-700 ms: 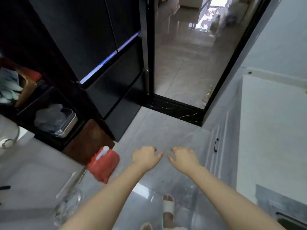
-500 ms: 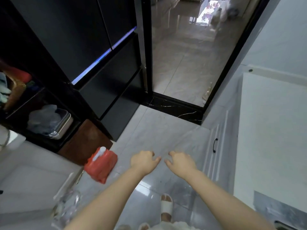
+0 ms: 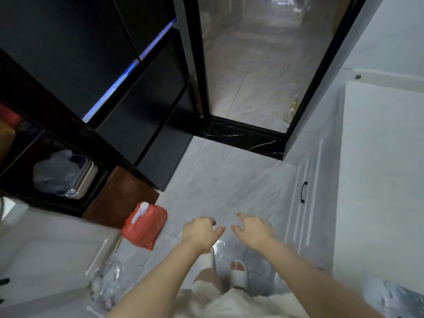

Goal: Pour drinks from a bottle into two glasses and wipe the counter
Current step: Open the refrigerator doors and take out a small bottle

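Looking down a narrow galley aisle of pale marbled floor tile (image 3: pixel 220 180), open ahead up to a black marble threshold (image 3: pixel 243 138) and a dark-framed glass door (image 3: pixel 252 65). Hemmed in on the left by a black fridge (image 3: pixel 91 53) and dark open shelving (image 3: pixel 27 138); on the right by a white worktop (image 3: pixel 378 157) running along the wall, its edge bordering the aisle, with white cabinet fronts and one black handle (image 3: pixel 304 192) below. Two bare hands out in front over the floor, just apart: left hand (image 3: pixel 202 231) and right hand (image 3: pixel 253 230), fingers loosely curled, grip empty on both. Two white slippers (image 3: pixel 238 275) below them. One red pouch with a white cap (image 3: pixel 145 223) at the corner of the left-hand white worktop (image 3: pixel 46 244), crumpled clear plastic (image 3: pixel 105 283) near its edge. One plastic-lined metal bin (image 3: pixel 75 177) on a low shelf. No bottle, no glasses, no cloth anywhere in shot.
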### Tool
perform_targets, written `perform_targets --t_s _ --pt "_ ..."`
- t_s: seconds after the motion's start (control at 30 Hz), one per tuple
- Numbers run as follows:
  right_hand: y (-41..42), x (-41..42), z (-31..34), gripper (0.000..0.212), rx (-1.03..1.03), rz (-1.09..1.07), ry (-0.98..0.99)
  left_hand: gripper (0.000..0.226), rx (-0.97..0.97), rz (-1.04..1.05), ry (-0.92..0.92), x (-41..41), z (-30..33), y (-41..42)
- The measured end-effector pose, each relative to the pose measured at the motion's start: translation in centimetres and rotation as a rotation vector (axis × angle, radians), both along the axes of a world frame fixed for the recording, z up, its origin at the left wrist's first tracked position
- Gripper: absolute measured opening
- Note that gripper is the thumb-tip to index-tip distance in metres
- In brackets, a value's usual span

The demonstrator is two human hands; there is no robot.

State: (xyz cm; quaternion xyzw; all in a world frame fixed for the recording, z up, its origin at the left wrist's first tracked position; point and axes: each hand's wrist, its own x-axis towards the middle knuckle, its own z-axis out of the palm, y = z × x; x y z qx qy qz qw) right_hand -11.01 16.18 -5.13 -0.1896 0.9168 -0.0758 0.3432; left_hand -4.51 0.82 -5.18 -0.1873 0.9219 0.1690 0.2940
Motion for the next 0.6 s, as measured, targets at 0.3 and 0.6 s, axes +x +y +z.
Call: perform_targets --t_s 0.3,0.6 --pt "-2.0 -4.1 -0.1 0.051 0.082 -0.108 -0.023 0.057 0.071 -0.083 -0.013 -6.0 0.0 -4.7" --pt "-4.9 -8.1 0.5 0.047 0.017 -0.258 0.018 0.059 0.138 -0.135 -0.031 -12.1 -0.1 -7.1"
